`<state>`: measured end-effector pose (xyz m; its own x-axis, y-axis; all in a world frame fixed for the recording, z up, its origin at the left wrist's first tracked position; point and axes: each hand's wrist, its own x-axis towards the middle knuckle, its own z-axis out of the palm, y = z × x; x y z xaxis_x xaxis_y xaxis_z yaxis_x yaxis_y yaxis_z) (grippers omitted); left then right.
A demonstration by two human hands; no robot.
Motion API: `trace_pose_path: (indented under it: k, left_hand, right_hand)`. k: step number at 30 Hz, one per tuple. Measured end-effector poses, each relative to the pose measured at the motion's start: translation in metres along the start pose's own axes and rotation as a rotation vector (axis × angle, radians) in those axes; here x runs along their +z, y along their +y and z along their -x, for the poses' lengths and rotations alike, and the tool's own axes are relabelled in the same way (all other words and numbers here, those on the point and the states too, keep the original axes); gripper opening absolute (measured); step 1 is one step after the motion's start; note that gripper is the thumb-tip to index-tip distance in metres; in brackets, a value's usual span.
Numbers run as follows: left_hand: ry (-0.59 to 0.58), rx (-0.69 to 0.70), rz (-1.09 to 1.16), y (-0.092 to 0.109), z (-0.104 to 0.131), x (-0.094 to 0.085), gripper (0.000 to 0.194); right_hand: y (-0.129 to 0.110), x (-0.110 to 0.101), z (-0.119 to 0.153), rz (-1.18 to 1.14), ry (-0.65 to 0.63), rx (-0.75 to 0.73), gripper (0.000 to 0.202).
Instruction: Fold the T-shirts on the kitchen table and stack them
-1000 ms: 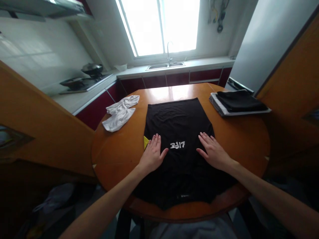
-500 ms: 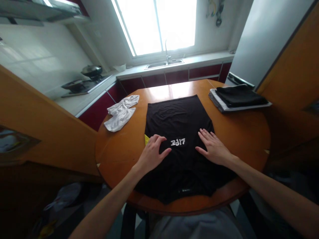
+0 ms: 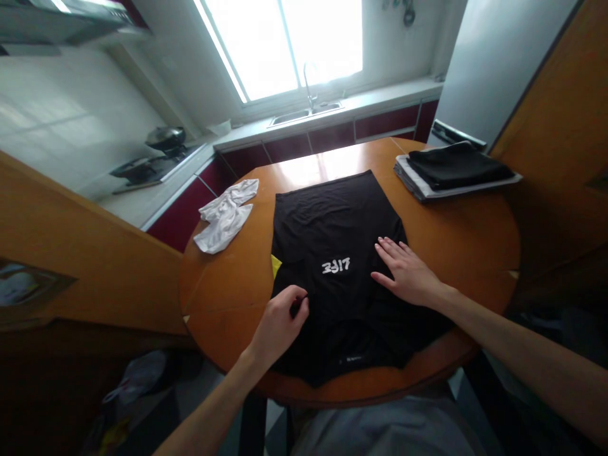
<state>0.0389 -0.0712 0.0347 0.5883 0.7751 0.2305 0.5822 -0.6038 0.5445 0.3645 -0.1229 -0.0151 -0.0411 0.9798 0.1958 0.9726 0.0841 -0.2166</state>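
A black shirt point(image 3: 339, 215) with white lettering lies spread on the round wooden table point(image 3: 228, 316), its neckline toward the near edge. My left hand point(image 3: 284, 320) is closed at the shirt's left part, thumb and fingers pinching the black fabric. On the right part of the shirt my right hand point(image 3: 405, 272) lies flat, fingers spread and holding nothing. A small yellow piece point(image 3: 275, 265) shows at the shirt's left edge.
Crumpled white cloth point(image 3: 223, 218) lies at the table's left. A stack of folded clothes point(image 3: 458, 171), black on top, sits at the back right. Beyond are a sink point(image 3: 308, 113), a stove with pans point(image 3: 164, 138) and a fridge.
My left hand has moved down and toward me, and its fingers have closed on the fabric. My right hand stays on the shirt. The view has shifted slightly.
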Motion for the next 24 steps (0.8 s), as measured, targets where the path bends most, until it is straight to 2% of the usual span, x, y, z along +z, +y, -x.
trace_pose_path:
  k: [3, 10, 12, 15, 17, 22, 24]
  left_hand:
    - [0.057, -0.095, 0.111, -0.002, 0.003, -0.002, 0.012]
    - [0.064, -0.110, 0.126, -0.007, 0.008, 0.002, 0.018]
    - [0.061, -0.049, 0.081, -0.008, 0.010, 0.005, 0.017]
    - [-0.005, 0.084, -0.012, -0.006, 0.012, 0.008, 0.038]
    - [-0.023, 0.117, -0.084, -0.003, 0.013, 0.009, 0.044]
    - [-0.052, 0.162, -0.182, 0.003, 0.013, 0.008, 0.012]
    - [-0.056, 0.176, -0.148, 0.004, 0.012, 0.007, 0.012]
  right_hand:
    - [0.001, 0.001, 0.000, -0.013, 0.007, 0.000, 0.079]
    - [0.000, 0.001, -0.001, -0.052, 0.022, 0.003, 0.078]
    - [0.000, 0.001, -0.001, -0.054, 0.022, 0.005, 0.078]
    - [0.000, 0.000, -0.001, -0.054, 0.017, 0.007, 0.077]
    - [0.000, 0.000, -0.001, -0.053, 0.017, 0.008, 0.077]
    - [0.001, 0.000, -0.001, -0.041, 0.019, 0.001, 0.076]
    - [0.001, 0.001, -0.001, -0.035, 0.019, -0.002, 0.076]
